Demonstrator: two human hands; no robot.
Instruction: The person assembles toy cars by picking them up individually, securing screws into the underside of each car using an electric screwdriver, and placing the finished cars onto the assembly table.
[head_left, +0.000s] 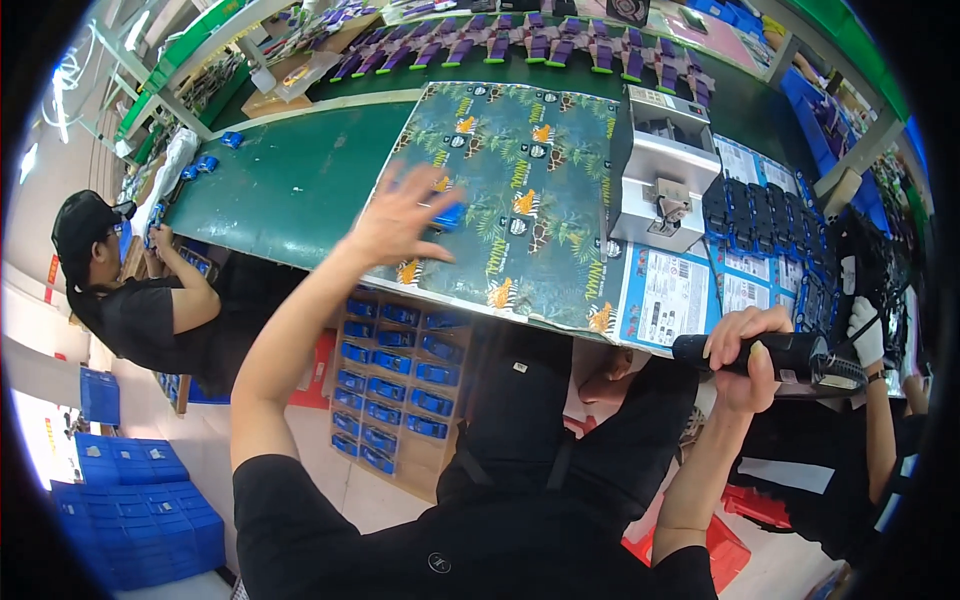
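Observation:
My left hand (400,220) hovers with fingers spread over a printed cardboard sheet (520,170) that shows jungle plants and animals. A small blue toy car (447,216) lies on the sheet just under its fingers; whether the hand touches it I cannot tell. My right hand (745,352) is closed around a black electric screwdriver (775,355), held level near the table's front edge. A grey metal machine (660,180) stands on the sheet's right side.
Black car parts in rows (760,215) lie to the right of the machine. A brown carton of blue toy cars (395,385) stands below the table. A seated person (150,300) works at the left, a white-gloved hand (865,330) at the right. Blue crates (140,510) are stacked on the floor.

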